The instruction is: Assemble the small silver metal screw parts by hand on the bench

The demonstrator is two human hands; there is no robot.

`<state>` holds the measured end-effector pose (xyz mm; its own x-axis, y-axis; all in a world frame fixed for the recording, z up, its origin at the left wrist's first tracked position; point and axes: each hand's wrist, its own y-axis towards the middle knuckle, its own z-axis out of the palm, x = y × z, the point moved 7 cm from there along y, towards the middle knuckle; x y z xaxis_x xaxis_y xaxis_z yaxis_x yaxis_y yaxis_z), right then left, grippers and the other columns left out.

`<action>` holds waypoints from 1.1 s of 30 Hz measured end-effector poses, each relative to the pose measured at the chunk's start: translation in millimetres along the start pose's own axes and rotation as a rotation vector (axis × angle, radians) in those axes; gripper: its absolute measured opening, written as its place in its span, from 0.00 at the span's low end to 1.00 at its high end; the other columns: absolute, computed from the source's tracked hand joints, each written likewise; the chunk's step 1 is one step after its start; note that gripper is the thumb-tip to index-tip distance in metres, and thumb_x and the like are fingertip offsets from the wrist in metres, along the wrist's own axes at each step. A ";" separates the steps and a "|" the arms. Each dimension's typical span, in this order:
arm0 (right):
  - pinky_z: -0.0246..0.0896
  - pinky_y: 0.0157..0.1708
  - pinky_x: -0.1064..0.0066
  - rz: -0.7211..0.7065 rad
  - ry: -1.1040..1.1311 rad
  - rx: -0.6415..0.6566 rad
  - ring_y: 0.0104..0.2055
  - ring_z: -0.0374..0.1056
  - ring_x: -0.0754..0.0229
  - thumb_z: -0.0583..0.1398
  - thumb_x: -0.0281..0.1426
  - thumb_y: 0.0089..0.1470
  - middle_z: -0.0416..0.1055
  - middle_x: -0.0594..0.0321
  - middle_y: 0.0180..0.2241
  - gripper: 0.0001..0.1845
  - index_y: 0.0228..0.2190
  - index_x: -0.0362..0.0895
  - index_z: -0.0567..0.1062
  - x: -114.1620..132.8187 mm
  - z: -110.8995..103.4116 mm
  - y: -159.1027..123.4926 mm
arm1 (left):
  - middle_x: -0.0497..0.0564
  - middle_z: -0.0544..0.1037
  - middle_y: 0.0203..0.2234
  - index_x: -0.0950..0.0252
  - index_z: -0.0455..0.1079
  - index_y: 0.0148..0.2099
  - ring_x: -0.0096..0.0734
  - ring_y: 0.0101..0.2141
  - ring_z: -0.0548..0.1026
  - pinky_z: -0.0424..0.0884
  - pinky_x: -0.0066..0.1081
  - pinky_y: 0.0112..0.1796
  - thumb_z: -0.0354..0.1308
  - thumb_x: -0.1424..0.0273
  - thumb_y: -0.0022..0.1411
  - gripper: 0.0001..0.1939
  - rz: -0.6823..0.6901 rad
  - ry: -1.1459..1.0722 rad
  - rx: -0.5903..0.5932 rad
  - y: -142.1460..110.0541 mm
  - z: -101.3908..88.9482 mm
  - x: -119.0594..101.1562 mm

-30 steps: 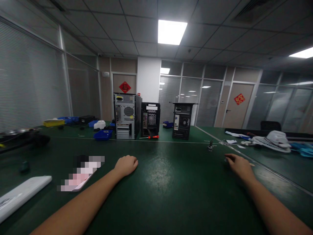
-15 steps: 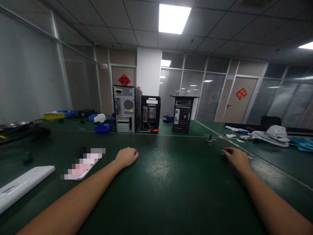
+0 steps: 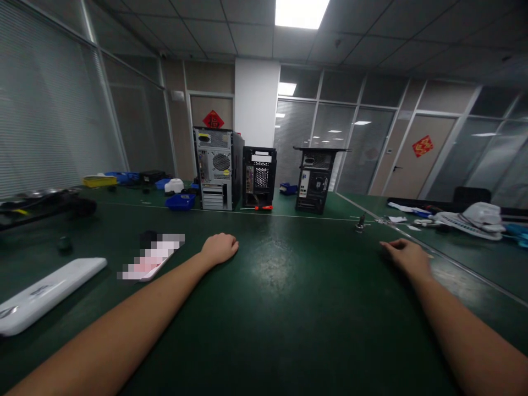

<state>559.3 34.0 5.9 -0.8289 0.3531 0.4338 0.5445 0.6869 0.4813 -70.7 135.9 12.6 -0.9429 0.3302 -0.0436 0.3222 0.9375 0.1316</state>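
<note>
"What are the hands doing?"

"The left hand (image 3: 220, 248) rests curled closed on the green table (image 3: 272, 330), its fingertips tucked out of sight. The phone (image 3: 154, 261) lies to its left, its face lost in blurry squares."

"And the right hand (image 3: 408, 257)?"

"Fingers bent towards the thumb, low over the table. I can't tell whether they pinch anything. The small metal part (image 3: 360, 224) stands beyond its fingertips, too small to make out."

"Behind those?"

"3 computer towers (image 3: 216, 170), backs facing us, with 1 red-handled screwdriver (image 3: 264, 208) before the middle 1. Over on the left, a white slab (image 3: 53, 291) gets cut off by the edge of view."
</note>
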 end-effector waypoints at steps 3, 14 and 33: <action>0.65 0.37 0.57 0.033 -0.041 0.088 0.38 0.73 0.43 0.57 0.51 0.54 0.80 0.51 0.41 0.26 0.44 0.47 0.81 -0.1 6.6 -1.4 | 0.59 0.81 0.38 0.62 0.78 0.39 0.44 0.40 0.78 0.72 0.38 0.42 0.44 0.56 0.68 0.23 -0.004 -0.002 -0.003 -0.2 0.7 0.7; 0.65 0.38 0.52 -0.041 -0.163 0.064 0.40 0.74 0.40 0.48 0.49 0.61 0.78 0.43 0.43 0.31 0.50 0.43 0.78 -1.5 19.8 3.7 | 0.58 0.81 0.38 0.62 0.78 0.39 0.43 0.40 0.78 0.72 0.38 0.43 0.46 0.56 0.68 0.22 -0.015 -0.028 -0.009 -3.4 -2.6 3.5; 0.65 0.52 0.61 -0.816 0.278 0.397 0.49 0.70 0.55 0.54 0.31 0.63 0.69 0.55 0.49 0.27 0.62 0.47 0.64 276.3 7.3 -158.3 | 0.53 0.81 0.37 0.58 0.74 0.51 0.39 0.37 0.78 0.69 0.32 0.36 0.45 0.51 0.69 0.23 0.270 -0.254 0.003 -33.7 -28.7 -84.0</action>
<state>243.1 27.5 44.0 -0.8467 -0.4596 0.2680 -0.3148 0.8388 0.4442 -4.7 73.4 40.3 -0.7728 0.5824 -0.2524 0.5574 0.8129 0.1691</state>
